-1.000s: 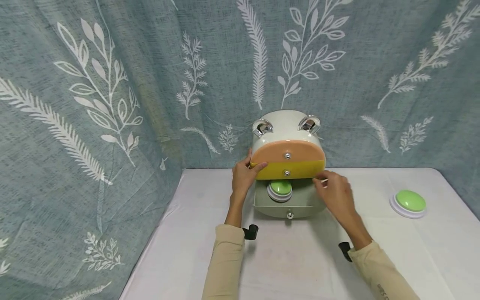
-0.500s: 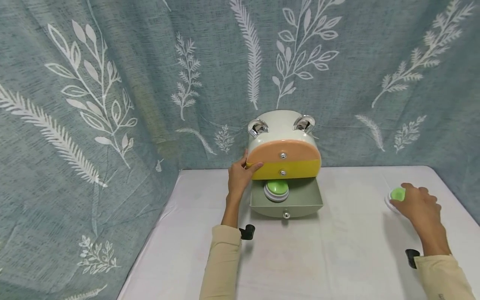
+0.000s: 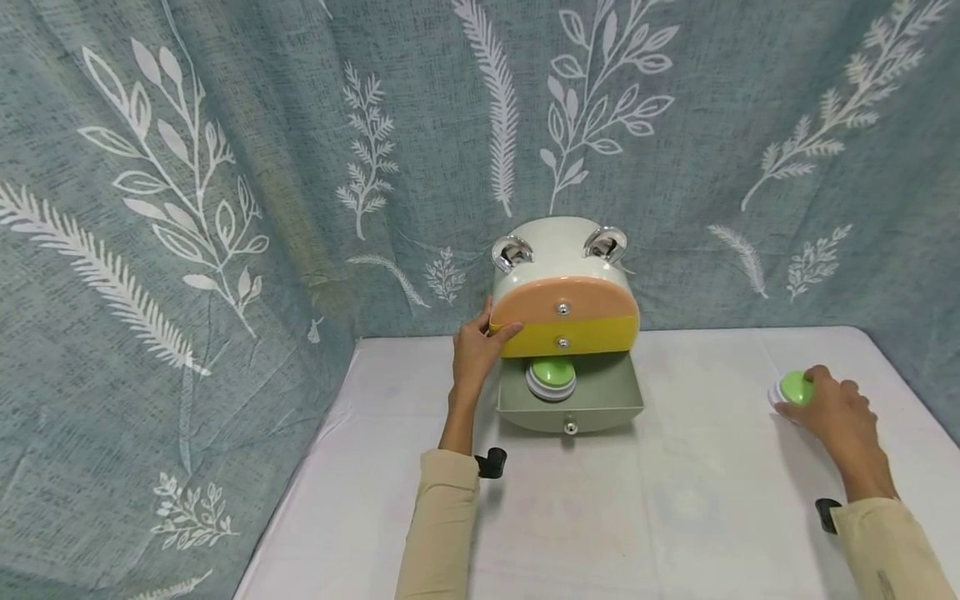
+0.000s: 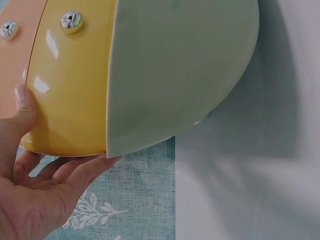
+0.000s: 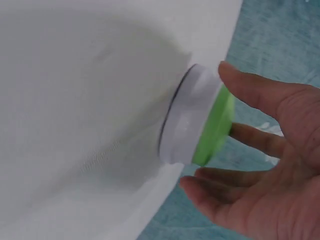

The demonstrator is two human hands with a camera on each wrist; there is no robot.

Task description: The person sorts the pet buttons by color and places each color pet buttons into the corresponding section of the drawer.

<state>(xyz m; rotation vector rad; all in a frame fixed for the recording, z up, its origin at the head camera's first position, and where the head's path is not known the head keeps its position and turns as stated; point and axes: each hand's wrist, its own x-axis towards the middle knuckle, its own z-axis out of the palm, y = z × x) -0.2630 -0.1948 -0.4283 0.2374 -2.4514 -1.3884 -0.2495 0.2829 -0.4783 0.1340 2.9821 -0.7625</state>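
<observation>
A small white drawer cabinet (image 3: 558, 250) with silver ears stands at the back of the table. My left hand (image 3: 474, 354) holds its left side, thumb on the front by the yellow drawer (image 4: 75, 90) and fingers round the side. Below, the grey-green drawer (image 3: 570, 412) is pulled out, with a green-domed push button (image 3: 552, 373) on a white base inside. Far right, a second such push button (image 5: 192, 120) sits on the table. Around it, my right hand (image 3: 838, 408) is spread, thumb on one side and fingers on the other, fingertips right at its dome.
The table's white cloth (image 3: 697, 500) runs in front of the cabinet. A patterned blue-green curtain (image 3: 435, 167) hangs close behind and along the left. The orange drawer (image 3: 564, 292) and the yellow one are closed.
My right hand has moved from the cabinet's right side out to the push button on the right, then settled lower around it. The left hand keeps its hold on the cabinet.
</observation>
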